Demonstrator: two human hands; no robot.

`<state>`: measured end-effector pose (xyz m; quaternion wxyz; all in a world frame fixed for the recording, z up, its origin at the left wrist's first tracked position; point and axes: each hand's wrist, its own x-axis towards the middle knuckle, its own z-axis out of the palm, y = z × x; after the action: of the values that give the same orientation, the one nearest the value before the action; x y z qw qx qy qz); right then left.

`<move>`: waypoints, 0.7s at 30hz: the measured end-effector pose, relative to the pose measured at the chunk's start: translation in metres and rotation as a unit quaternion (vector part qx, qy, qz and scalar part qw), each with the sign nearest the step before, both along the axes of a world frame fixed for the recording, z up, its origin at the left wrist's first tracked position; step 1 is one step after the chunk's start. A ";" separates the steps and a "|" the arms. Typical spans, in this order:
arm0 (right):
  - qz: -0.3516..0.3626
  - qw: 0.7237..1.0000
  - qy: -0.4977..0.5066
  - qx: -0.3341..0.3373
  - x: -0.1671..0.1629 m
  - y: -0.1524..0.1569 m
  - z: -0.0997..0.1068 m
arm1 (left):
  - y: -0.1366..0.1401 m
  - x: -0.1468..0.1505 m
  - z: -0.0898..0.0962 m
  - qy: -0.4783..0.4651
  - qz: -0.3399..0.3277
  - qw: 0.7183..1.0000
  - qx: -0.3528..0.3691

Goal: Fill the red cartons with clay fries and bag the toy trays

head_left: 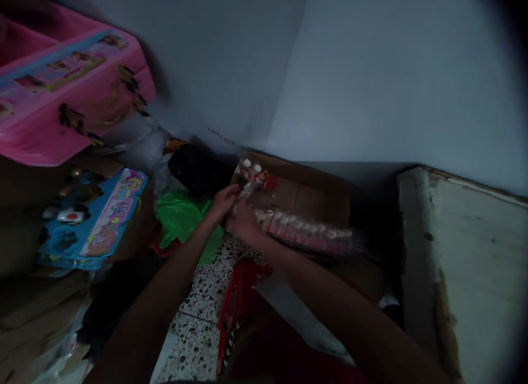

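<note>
A clear plastic-wrapped pack of small pink bottles (pixel 305 229) with white caps lies in a row along the near side of an open cardboard box (pixel 336 202). My left hand (pixel 225 201) is at the left end of the wrap, fingers bent round the plastic. Close beside it, my right hand (pixel 244 221) is closed on the same end of the pack, slightly blurred, with its fingertips partly hidden. More white-capped bottles (pixel 258 172) in clear wrap stand at the box's left corner, just beyond my hands.
Left of my hands are a green plastic bag (pixel 179 210) and a black bag (pixel 202 169). A pink tray-like toy case (pixel 78 103) stands above a blue toy box (pixel 99 224). At right is a worn white cabinet (pixel 482 263). Red cloth (pixel 243 285) lies near the speckled floor (pixel 198 307).
</note>
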<state>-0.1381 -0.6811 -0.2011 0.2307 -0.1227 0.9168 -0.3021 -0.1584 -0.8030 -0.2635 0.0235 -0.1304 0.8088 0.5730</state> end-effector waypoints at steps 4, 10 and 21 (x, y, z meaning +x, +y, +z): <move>-0.018 0.999 -0.050 0.002 -0.009 -0.015 -0.012 | 0.000 -0.027 0.007 -0.020 -0.053 0.997 0.043; 0.012 0.997 -0.066 -0.036 -0.020 0.015 -0.021 | 0.013 -0.075 -0.004 -0.087 -0.174 0.980 0.038; 0.134 0.989 -0.056 0.041 -0.031 0.022 0.017 | 0.016 -0.089 -0.015 -0.098 -0.196 0.976 -0.012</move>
<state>-0.1686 -0.6595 -0.1844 0.3249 -0.2182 0.8891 -0.2373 -0.2474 -0.7873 -0.2781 0.2130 -0.0254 0.8194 0.5315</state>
